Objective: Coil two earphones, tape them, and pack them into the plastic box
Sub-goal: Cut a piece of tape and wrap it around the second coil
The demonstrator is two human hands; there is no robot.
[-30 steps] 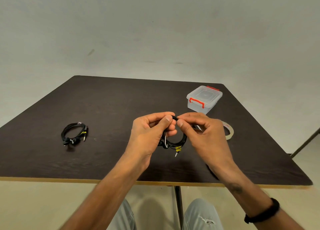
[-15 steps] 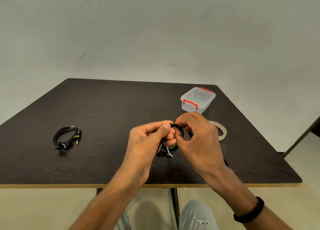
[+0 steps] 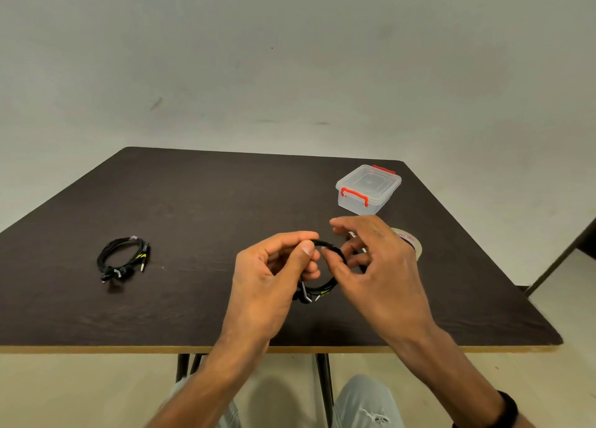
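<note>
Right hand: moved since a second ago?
Yes. The right hand has opened and its fingers have spread toward the box, judged against the coil; earlier it pinched the coil beside the left hand.

Our right hand (image 3: 380, 266) opens up: fingers spread and lift off coiled earphone (image 3: 325, 266), only thumb tip now near its top loop, where before they pinched it. Our left hand (image 3: 274, 276) now pinches coil alone. More of tape roll (image 3: 411, 242) shows behind right hand.
</note>
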